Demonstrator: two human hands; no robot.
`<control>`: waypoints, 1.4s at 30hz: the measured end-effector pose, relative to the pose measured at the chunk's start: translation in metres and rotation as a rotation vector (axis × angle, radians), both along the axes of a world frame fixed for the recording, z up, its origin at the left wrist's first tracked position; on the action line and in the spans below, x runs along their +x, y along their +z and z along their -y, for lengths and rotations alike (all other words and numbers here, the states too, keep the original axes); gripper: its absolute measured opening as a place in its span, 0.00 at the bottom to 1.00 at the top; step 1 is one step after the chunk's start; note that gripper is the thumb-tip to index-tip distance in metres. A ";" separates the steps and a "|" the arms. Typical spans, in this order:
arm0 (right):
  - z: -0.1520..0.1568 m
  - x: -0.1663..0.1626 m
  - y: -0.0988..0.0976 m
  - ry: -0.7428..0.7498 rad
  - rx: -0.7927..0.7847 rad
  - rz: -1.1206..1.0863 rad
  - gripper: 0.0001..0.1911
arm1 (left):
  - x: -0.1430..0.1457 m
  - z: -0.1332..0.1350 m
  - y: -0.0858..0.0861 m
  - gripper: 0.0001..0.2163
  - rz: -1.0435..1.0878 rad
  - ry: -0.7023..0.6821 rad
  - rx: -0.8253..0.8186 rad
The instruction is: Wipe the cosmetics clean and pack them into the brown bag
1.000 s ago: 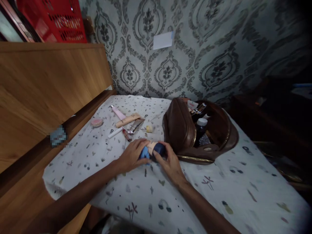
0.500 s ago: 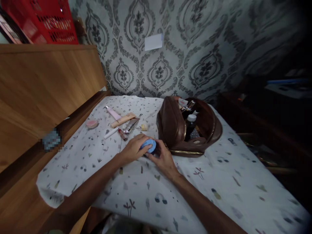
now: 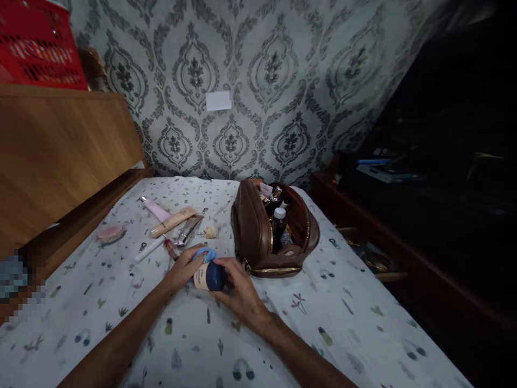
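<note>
My right hand [image 3: 242, 291] is closed around the dark blue end of a small jar [image 3: 203, 276] with a cream label. The jar lies tilted on its side, just over the bed-like printed sheet. Against its upper side my left hand [image 3: 183, 269] presses a light blue cloth [image 3: 208, 254], its fingers closed on it. Part of the cloth is hidden, and it may be a soft sponge. Just beyond my left hand lie a reddish lip gloss tube [image 3: 172, 249], a silver-capped tube [image 3: 189, 230] and a beige tube [image 3: 173, 222].
An open brown leather cosmetic bag [image 3: 252, 231] stands to the right, holding a white-capped bottle [image 3: 279, 221] and other items. A pink tube [image 3: 155, 208], a white pen-like stick [image 3: 149, 249], a pink compact [image 3: 110, 233] and a little yellow jar [image 3: 211, 231] lie on the sheet [image 3: 283, 334].
The view has swung right, so things appear further left. The jar has tipped, so its label and dark blue end now show. The blue cloth now sits on its upper side.
</note>
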State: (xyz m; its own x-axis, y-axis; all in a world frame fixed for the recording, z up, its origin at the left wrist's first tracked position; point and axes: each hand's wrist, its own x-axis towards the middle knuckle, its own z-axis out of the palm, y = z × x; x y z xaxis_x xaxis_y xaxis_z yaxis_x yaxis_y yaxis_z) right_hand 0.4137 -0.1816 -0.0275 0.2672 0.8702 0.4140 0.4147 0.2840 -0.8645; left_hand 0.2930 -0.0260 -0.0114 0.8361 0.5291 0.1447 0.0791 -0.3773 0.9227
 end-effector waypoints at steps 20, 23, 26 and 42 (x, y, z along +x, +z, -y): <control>-0.004 0.002 0.003 -0.094 -0.115 -0.539 0.29 | -0.011 0.011 0.013 0.31 -0.015 -0.173 -0.176; -0.003 0.001 0.003 -0.090 -0.117 -0.514 0.30 | -0.011 0.012 0.014 0.27 -0.015 -0.176 -0.199; -0.002 0.000 0.002 -0.083 -0.114 -0.492 0.31 | -0.011 0.011 0.014 0.24 -0.024 -0.151 -0.216; 0.009 -0.003 0.000 -0.143 -0.191 -0.288 0.36 | -0.011 0.014 0.008 0.23 -0.023 -0.132 -0.326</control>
State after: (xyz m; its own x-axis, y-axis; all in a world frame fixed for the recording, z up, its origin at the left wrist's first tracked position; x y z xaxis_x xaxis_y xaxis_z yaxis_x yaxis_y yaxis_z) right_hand 0.4109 -0.1905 -0.0277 0.4738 0.8698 0.1376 0.1705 0.0627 -0.9834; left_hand 0.2815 -0.0399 -0.0034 0.9016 0.4312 -0.0335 0.0711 -0.0714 0.9949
